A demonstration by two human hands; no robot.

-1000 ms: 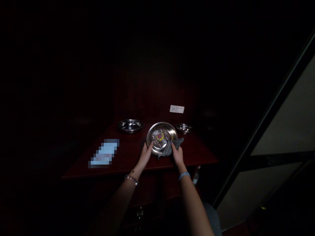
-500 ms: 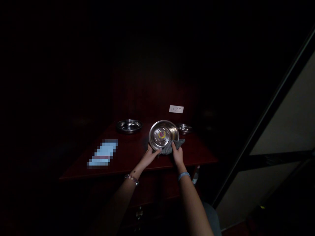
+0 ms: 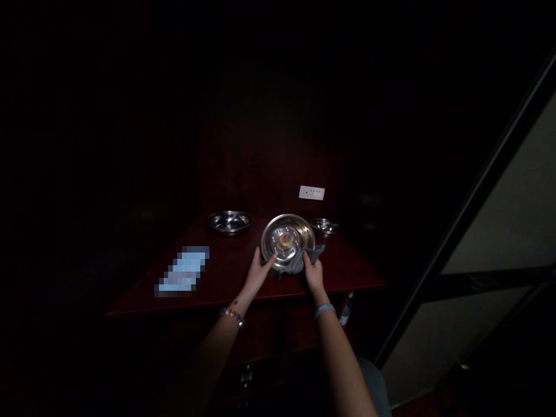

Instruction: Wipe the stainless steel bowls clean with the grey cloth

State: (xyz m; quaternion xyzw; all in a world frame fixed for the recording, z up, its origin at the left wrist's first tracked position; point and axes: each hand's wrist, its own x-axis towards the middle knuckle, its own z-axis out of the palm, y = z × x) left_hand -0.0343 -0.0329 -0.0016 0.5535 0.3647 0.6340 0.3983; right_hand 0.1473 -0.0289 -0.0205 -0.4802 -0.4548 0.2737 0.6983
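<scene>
A round stainless steel bowl (image 3: 278, 229) with a yellow and red sticker at its centre is held tilted, its inside facing me. My left hand (image 3: 257, 273) grips the bowl's lower left rim, thumb on the inner side and the other fingers hidden behind. At the lower right rim, my right hand (image 3: 313, 273) is closed on a grey cloth (image 3: 295, 264), its thumb pressing the cloth against the bowl. One corner of the cloth sticks out to the right.
The dark red desk (image 3: 226, 272) bears a steel dish (image 3: 229, 223) at back left, a smaller steel dish (image 3: 325, 227) at back right, and a blurred light-blue item (image 3: 185, 271) at left. A white socket panel (image 3: 311, 193) is on the back wall. Drawers with a metal handle (image 3: 247, 376) are below.
My left hand has shifted left and up along the rim, its thumb now pointing up into the bowl. The bowl has moved slightly left and down. My right hand has hardly moved.
</scene>
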